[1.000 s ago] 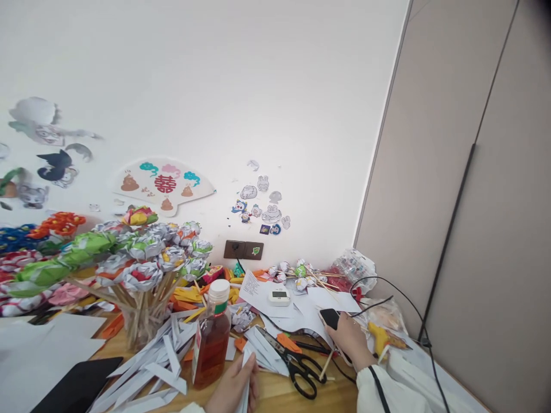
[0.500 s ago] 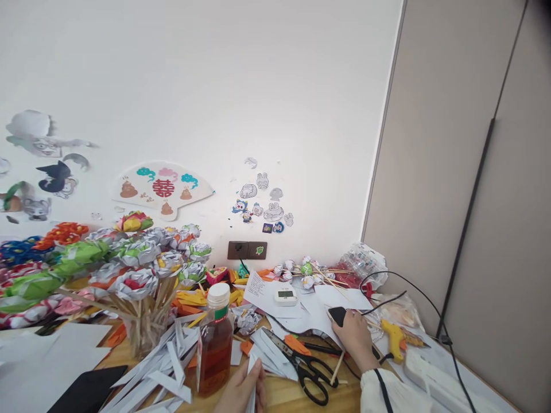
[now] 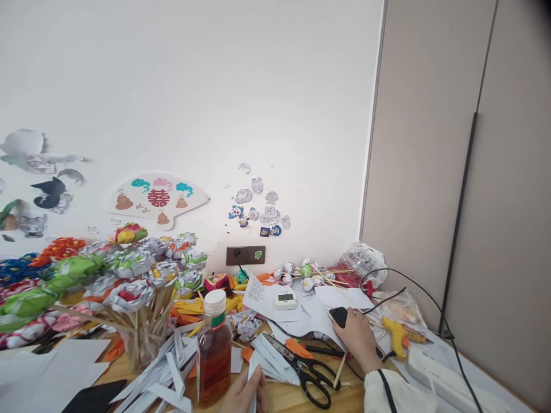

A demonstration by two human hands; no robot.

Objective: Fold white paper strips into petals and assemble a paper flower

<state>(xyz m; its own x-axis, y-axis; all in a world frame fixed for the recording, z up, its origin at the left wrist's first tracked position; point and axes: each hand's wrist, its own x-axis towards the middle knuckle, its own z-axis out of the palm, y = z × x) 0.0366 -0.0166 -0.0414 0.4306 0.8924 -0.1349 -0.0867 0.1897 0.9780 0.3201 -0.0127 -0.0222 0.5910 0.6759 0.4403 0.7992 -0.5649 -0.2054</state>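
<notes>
At the bottom edge, my left hand [image 3: 244,394] is closed around a folded white paper strip [image 3: 253,376], its thumb lying along the paper. My right hand [image 3: 358,339] reaches over the desk, fingers closed on a small black device with a pale rim [image 3: 338,316]; its underside is hidden. Black-handled scissors [image 3: 316,383] lie between the two hands. White paper strips [image 3: 275,358] and an orange paper piece [image 3: 298,347] are beside the blades. Left of my left hand stands a capped bottle of amber liquid [image 3: 214,358].
A jar of paper flowers on sticks [image 3: 142,338] stands left, with a pile of white strips [image 3: 166,378] before it. A white timer [image 3: 286,297] sits on paper at the back. The yellow glue gun [image 3: 394,337], a black cable [image 3: 456,367] and a white power strip [image 3: 447,378] occupy the right.
The view has shifted slightly, so the wall pictures and cabinet edge sit a little further left. Both hands keep nearly the same place and hold.
</notes>
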